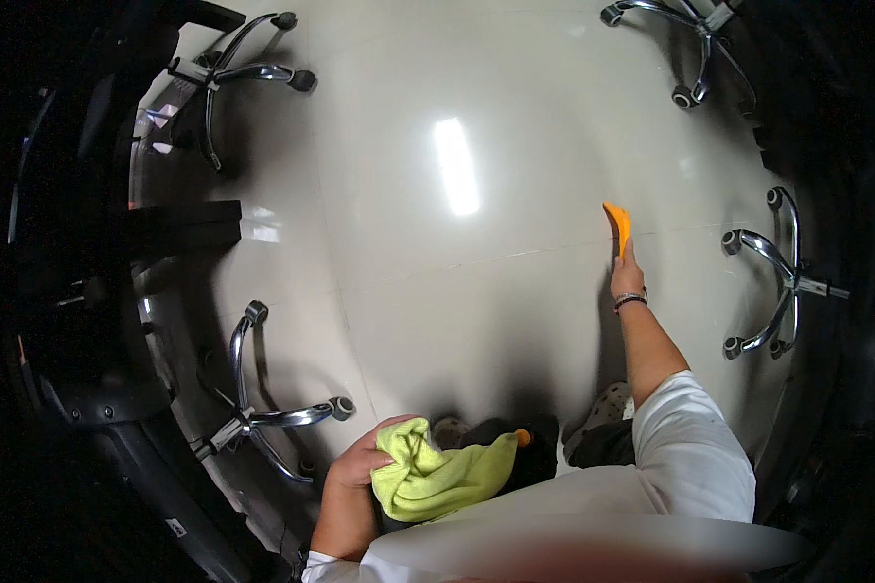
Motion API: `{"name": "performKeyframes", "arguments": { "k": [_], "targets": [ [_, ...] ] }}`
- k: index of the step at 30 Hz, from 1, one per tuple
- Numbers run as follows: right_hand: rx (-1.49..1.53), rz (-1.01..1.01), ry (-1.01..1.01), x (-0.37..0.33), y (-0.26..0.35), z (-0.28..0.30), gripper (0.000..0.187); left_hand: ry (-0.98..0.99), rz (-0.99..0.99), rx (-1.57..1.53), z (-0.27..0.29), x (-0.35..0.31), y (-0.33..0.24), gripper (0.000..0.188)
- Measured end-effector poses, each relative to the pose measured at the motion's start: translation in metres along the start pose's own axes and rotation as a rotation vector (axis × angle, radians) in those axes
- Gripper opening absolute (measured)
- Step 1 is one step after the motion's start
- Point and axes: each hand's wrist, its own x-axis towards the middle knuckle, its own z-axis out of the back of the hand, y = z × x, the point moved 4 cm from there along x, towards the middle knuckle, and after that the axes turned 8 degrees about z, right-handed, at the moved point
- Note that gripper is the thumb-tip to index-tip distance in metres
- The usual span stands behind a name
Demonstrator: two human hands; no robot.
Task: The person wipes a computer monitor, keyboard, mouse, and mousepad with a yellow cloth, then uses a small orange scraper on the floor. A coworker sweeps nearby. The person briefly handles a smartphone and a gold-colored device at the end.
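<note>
My left hand [360, 459] is closed on a bunched lime-green cloth [437, 476], which hangs in folds close to my body at the bottom of the view. Stretched out ahead on the right, my right hand [627, 276] grips the near end of a bright orange, slim, slightly curved object [619, 227]. Its far end points away from me above the pale floor; its exact kind I cannot make out. Just beside the cloth's right end shows a small round orange piece [524, 438] against something black, mostly hidden.
Wheeled chair bases stand on both sides: a far-left base [214, 76], a near-left base [248, 418], a right base [787, 282] and a far-right base [702, 27]. Dark furniture [185, 228] lines the left. My shoe [608, 403] rests on the glossy tiled floor [428, 321].
</note>
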Motion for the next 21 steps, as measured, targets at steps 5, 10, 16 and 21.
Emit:
{"name": "performKeyframes", "arguments": {
  "k": [5, 10, 16, 21],
  "targets": [
    [-0.170, 0.062, 0.086, 0.057, 0.065, -0.005, 0.049, 0.004, 0.047, 0.010, 0.006, 0.001, 0.004, 0.073],
    [-0.180, 0.059, 0.134, 0.041, 0.069, 0.012, 0.052, 0.010, 0.079, 0.080, 0.005, 0.003, -0.004, 0.071],
    [-0.258, 0.112, 0.239, -0.091, 0.065, 0.010, 0.047, 0.061, 0.068, 0.555, -0.006, 0.033, -0.029, 0.060],
    [-0.089, 0.295, -0.009, -0.122, 0.136, 0.050, 0.049, 0.096, 0.119, 0.510, -0.018, 0.084, -0.049, 0.049]
  ]
}}
